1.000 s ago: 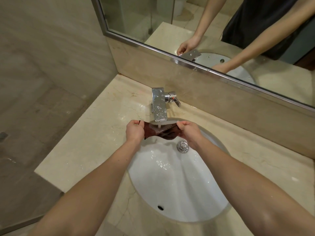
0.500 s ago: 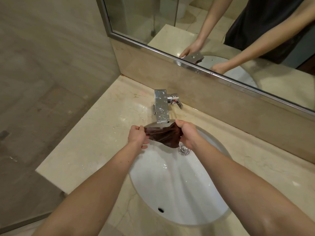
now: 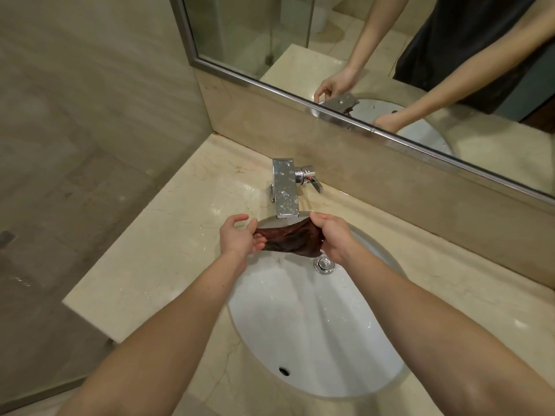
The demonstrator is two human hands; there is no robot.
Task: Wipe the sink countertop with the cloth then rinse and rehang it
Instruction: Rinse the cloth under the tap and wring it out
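Observation:
A wet dark brown cloth [image 3: 288, 239] hangs bunched just under the spout of the chrome tap [image 3: 285, 192], over the back of the white oval sink [image 3: 315, 340]. My right hand [image 3: 332, 235] grips the cloth's right end. My left hand [image 3: 238, 238] touches the cloth's left end with its fingers loosened and partly spread. The beige marble countertop [image 3: 156, 256] around the sink looks wet in spots. I cannot see whether water runs from the spout.
The tap's lever [image 3: 312, 183] sticks out to the right. A chrome drain plug [image 3: 324, 263] sits below my right hand. A framed mirror [image 3: 360, 70] lines the back wall above a marble splashback. The countertop ends at the left, with tiled floor [image 3: 60, 205] below.
The cloth was stretched flat between both hands; now it is gathered into a bunch toward my right hand. My left hand's fingers have loosened.

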